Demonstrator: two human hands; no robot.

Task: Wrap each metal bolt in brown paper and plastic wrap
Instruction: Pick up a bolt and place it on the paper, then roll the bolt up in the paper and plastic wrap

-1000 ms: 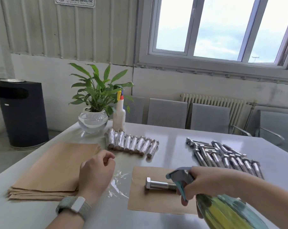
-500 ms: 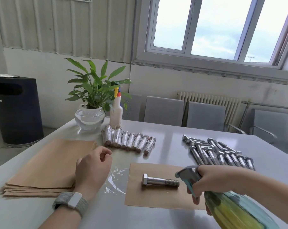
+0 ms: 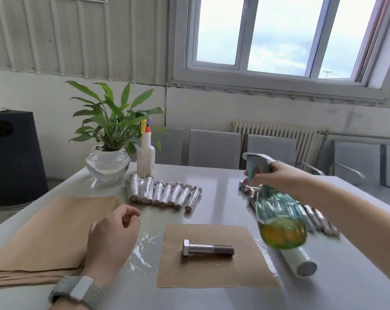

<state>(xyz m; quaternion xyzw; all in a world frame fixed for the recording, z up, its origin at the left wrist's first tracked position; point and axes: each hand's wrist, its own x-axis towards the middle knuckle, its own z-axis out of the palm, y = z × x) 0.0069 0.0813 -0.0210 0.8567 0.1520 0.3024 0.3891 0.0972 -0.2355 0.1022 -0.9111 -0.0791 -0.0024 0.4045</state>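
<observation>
Wristwatch (image 3: 77, 291) with a grey woven band is seen nearest, on the left wrist at the bottom edge. Left hand (image 3: 112, 239) is rested on the bench (image 3: 223, 191) at the edge of the brown paper stack (image 3: 48, 233), fingers loosely curled, nothing held. Plastic wrap (image 3: 144, 247) is spread flat on the bench just right of that hand, and a single brown paper sheet (image 3: 212, 274) is laid on top of it. One bare metal bolt (image 3: 207, 250) is placed on its side in the middle of that sheet, hex head to the left, threaded end to the right. Plastic wrap roll (image 3: 299, 261) with a white core is laid at the sheet's right edge. Spray bottle (image 3: 279, 217), clear teal with yellow liquid in the base, is held raised above the bench, tilted, base toward the camera; right hand (image 3: 276, 174) is wrapped around its neck and trigger head. Unwrapped bolts (image 3: 319, 220) are lined up behind the bottle, partly hidden by it and the forearm. Wrapped bolts (image 3: 162, 193) are laid in a row further back, centre-left. A white squeeze bottle (image 3: 146, 156) and a potted plant (image 3: 110, 144) in a glass bowl are stood at the far left corner. Grey chairs (image 3: 214, 146), a radiator (image 3: 274, 135), a black bin (image 3: 12, 157) and a window (image 3: 279, 36) are seen beyond.
</observation>
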